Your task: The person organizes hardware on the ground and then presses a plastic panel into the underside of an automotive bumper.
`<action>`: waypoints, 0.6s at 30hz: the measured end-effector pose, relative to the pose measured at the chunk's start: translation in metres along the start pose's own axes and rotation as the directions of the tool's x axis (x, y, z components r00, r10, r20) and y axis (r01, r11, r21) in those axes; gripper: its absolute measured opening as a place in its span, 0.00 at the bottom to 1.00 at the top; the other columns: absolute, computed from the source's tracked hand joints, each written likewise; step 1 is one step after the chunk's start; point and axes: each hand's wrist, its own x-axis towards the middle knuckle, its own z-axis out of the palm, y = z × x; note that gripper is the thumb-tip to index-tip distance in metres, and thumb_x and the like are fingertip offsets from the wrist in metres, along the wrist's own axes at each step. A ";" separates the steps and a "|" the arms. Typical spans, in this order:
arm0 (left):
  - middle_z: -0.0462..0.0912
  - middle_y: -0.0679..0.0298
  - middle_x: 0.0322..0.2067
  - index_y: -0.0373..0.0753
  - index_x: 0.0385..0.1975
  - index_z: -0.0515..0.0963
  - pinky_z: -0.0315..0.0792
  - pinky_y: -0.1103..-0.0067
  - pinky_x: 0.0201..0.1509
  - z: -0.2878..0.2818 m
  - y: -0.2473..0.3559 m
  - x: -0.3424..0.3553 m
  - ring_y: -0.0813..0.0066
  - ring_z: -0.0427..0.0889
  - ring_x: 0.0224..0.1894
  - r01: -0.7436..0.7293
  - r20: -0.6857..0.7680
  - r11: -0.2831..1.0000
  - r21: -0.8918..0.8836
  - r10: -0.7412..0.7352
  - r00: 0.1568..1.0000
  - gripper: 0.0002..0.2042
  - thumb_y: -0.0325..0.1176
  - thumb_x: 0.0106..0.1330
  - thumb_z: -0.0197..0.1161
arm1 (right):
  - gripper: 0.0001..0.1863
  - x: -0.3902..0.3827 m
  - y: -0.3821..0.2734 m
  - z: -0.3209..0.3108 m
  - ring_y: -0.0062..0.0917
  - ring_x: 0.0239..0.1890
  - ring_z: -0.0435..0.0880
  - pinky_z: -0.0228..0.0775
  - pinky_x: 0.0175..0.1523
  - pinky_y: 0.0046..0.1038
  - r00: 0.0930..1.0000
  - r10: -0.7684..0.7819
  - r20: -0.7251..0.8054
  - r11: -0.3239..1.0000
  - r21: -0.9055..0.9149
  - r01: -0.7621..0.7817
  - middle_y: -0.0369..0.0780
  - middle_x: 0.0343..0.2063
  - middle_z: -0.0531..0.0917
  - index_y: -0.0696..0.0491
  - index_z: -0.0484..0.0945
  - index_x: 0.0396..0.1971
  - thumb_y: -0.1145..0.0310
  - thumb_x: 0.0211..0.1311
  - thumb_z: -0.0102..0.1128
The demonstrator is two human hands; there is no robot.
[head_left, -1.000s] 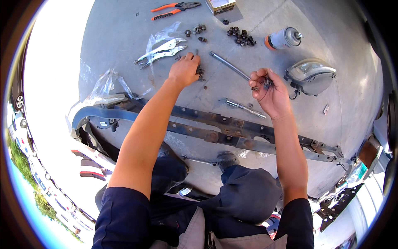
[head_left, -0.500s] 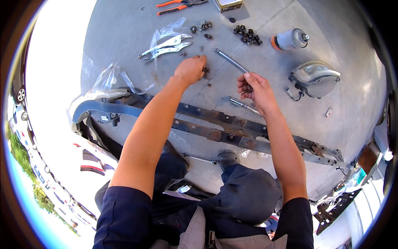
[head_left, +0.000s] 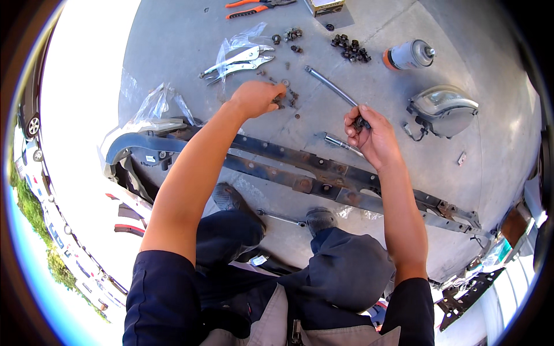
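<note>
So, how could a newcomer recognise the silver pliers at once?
Start from the long dark metal frame on the floor, and look beyond it to the left hand. Just past this hand lie the silver pliers, beside clear plastic. Unlike the farther pliers, they have no orange handles.

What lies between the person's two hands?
In the head view, some small dark fasteners lie just right of the left hand; beyond them, bare concrete floor reaches the right hand.
</note>
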 end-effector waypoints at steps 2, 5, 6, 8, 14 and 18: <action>0.83 0.61 0.38 0.46 0.47 0.75 0.78 0.64 0.37 0.011 -0.001 -0.003 0.56 0.85 0.39 -0.083 0.003 0.963 0.256 0.085 0.996 0.14 0.36 0.63 0.67 | 0.13 -0.005 0.007 0.005 0.19 0.32 0.78 0.71 0.34 0.22 0.994 -0.047 -0.098 0.982 -0.188 0.027 0.38 0.37 0.81 0.57 0.78 0.43 0.64 0.77 0.49; 0.82 0.62 0.40 0.48 0.48 0.75 0.80 0.64 0.37 0.021 -0.003 0.001 0.58 0.86 0.39 -0.087 -0.006 0.931 0.355 0.095 0.995 0.14 0.34 0.63 0.63 | 0.13 -0.012 0.012 0.005 0.17 0.33 0.78 0.71 0.35 0.21 0.984 -0.093 -0.153 0.936 -0.350 0.034 0.37 0.39 0.81 0.57 0.78 0.47 0.66 0.77 0.48; 0.82 0.62 0.40 0.49 0.49 0.75 0.80 0.64 0.36 0.022 -0.002 0.004 0.58 0.86 0.39 -0.108 -0.001 0.920 0.376 0.117 0.993 0.14 0.34 0.63 0.62 | 0.13 -0.014 0.012 0.003 0.16 0.34 0.78 0.71 0.35 0.21 0.982 -0.103 -0.159 0.923 -0.384 0.035 0.37 0.39 0.81 0.57 0.79 0.48 0.66 0.78 0.47; 0.82 0.62 0.39 0.50 0.50 0.75 0.80 0.65 0.35 0.023 0.001 0.009 0.58 0.86 0.38 -0.150 0.010 0.897 0.417 0.160 0.987 0.14 0.32 0.64 0.59 | 0.13 -0.018 0.010 0.001 0.17 0.33 0.78 0.71 0.35 0.21 0.982 -0.097 -0.160 0.931 -0.364 0.033 0.37 0.38 0.81 0.57 0.78 0.47 0.66 0.77 0.48; 0.83 0.61 0.35 0.47 0.47 0.75 0.79 0.65 0.33 0.021 -0.003 0.006 0.60 0.87 0.37 -0.175 0.036 0.904 0.391 0.175 0.984 0.11 0.34 0.64 0.59 | 0.12 -0.024 0.006 0.004 0.15 0.29 0.76 0.68 0.32 0.20 0.981 -0.120 -0.155 0.927 -0.370 0.055 0.35 0.33 0.80 0.57 0.79 0.46 0.67 0.77 0.47; 0.79 0.62 0.25 0.43 0.41 0.72 0.73 0.68 0.30 -0.022 0.012 -0.031 0.64 0.82 0.29 -0.002 -0.177 0.996 -0.085 -0.013 0.984 0.11 0.35 0.64 0.64 | 0.12 -0.027 0.001 0.009 0.14 0.24 0.70 0.61 0.27 0.19 0.982 -0.096 -0.161 0.939 -0.343 0.036 0.32 0.26 0.77 0.57 0.79 0.45 0.68 0.76 0.47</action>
